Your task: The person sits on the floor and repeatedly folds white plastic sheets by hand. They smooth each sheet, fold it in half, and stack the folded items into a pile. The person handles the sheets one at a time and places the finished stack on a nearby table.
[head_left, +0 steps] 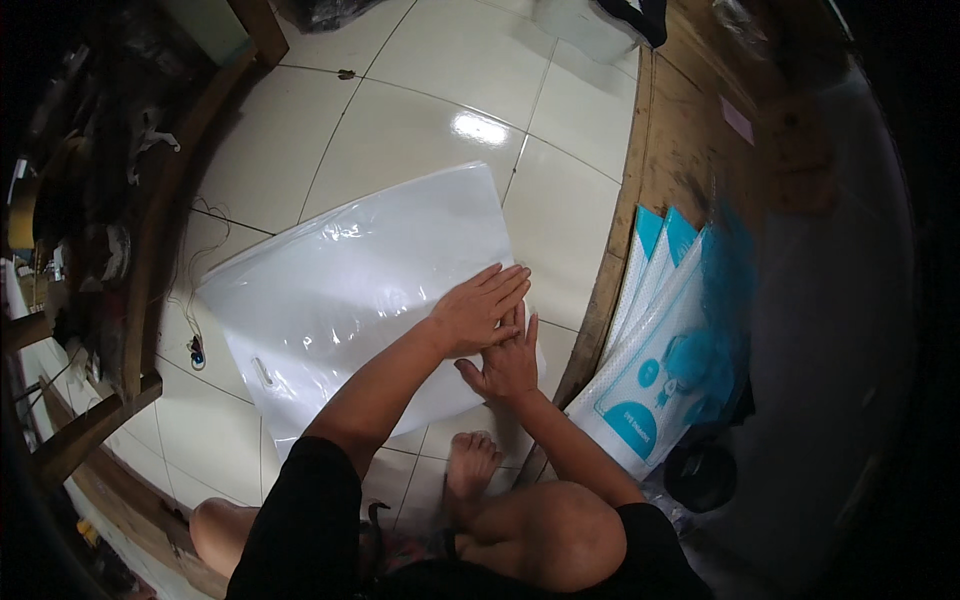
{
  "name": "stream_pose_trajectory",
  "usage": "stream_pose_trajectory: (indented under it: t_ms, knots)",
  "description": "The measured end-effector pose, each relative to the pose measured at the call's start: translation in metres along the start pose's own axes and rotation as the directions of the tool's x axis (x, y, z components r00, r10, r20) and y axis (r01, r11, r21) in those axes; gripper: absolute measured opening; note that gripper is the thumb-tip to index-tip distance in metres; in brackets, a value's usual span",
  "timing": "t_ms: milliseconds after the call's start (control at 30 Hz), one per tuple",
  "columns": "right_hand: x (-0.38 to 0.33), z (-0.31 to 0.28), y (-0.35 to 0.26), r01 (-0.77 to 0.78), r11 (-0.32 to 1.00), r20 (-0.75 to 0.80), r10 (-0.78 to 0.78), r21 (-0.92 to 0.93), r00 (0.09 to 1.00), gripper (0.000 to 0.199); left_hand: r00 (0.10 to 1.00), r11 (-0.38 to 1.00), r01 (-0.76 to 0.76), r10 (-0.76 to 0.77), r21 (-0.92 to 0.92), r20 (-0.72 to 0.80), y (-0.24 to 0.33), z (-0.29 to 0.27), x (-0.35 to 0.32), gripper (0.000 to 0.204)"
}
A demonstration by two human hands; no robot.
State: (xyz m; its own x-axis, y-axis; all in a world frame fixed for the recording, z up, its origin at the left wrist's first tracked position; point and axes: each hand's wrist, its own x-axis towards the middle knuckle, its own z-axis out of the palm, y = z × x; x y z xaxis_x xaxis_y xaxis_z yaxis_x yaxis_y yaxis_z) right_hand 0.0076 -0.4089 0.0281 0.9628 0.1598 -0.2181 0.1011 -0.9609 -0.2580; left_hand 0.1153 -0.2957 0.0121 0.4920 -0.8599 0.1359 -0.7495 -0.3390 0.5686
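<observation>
A stack of glossy white plastic bags (350, 260) lies flat on the tiled floor in front of me. Near its left corner an oblong handle slot (262, 371) shows. My left hand (478, 312) rests palm down on the bags' right side, fingers stretched out and pointing up and to the right. Under it and a little nearer to me is my right hand (510, 365), also flat, with its thumb out to the left. The left hand covers part of the right hand's fingers. Neither hand grips anything.
Several white and teal printed packages (640, 380) lean along the wooden platform (690, 120) at right. A dark round object (700, 476) sits near them. Wooden furniture legs (150, 270) stand at left, with loose thread and a small dark item (196, 352) on the tiles.
</observation>
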Motion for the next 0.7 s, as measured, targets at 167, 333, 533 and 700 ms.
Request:
stream_pose_trajectory:
  t_ms: [167,333,533,700]
  knots:
    - [-0.001,0.008,0.004,0.023,1.000,-0.035,-0.023,0.000,0.999,0.079,0.986,0.984,0.162,-0.159,0.073,-0.043,-0.038,-0.004,0.023,0.068]
    - [-0.007,0.013,0.008,0.064,0.998,-0.078,-0.065,-0.014,0.995,0.080,0.988,0.968,0.151,-0.144,0.202,-0.048,-0.083,-0.028,0.037,0.068]
    - [0.000,0.015,0.001,0.077,0.997,-0.057,-0.077,-0.011,0.995,0.081,0.929,0.951,0.281,-0.237,0.128,-0.285,-0.073,-0.038,0.022,0.043]
    - [-0.005,0.019,0.013,0.051,0.989,-0.091,-0.063,-0.138,0.994,0.072,0.749,0.751,0.658,-0.660,-0.047,-0.060,0.048,-0.005,-0.004,0.026]
